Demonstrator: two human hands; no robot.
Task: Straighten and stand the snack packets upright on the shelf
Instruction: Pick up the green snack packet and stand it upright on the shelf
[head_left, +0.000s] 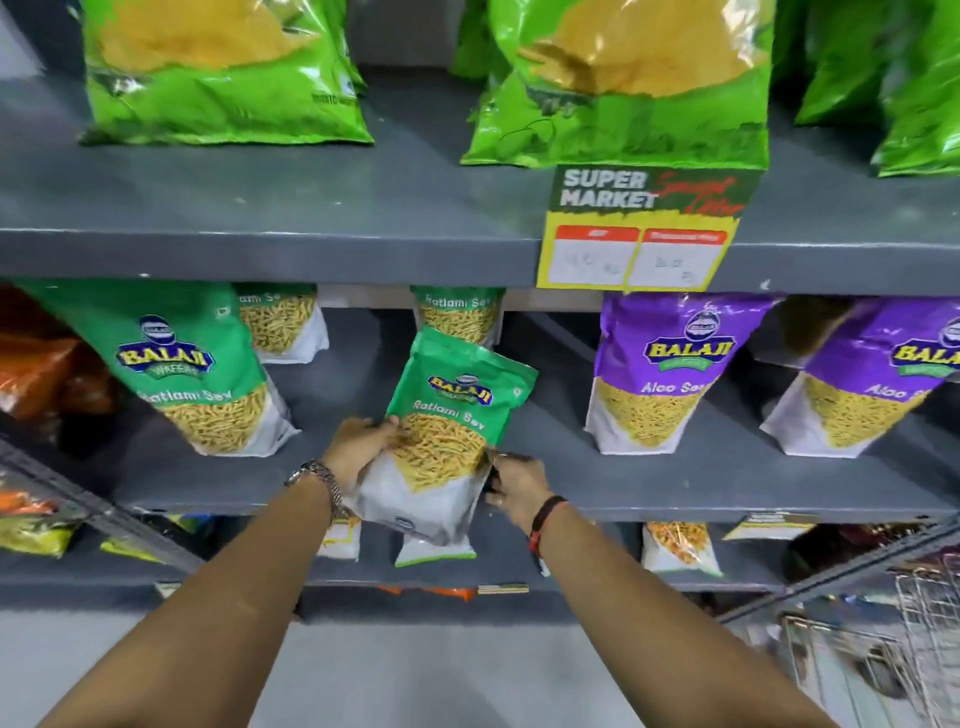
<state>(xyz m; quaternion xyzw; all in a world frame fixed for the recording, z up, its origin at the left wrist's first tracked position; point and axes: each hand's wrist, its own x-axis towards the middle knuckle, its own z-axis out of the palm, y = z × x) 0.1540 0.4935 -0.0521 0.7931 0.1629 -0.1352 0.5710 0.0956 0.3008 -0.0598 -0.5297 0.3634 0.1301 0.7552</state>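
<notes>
Ratlami Sev packet (451, 415) tilted between left hand (358, 446) and right hand (517, 486)

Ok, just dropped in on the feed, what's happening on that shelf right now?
A person is holding a green Ratlami Sev packet with both hands at the front edge of the middle shelf. The left hand grips its left side, and the right hand is at its lower right corner. The packet is tilted and its base overhangs the shelf edge, not yet stood upright. Purple Aloo Sev packets stand to the right.
</notes>
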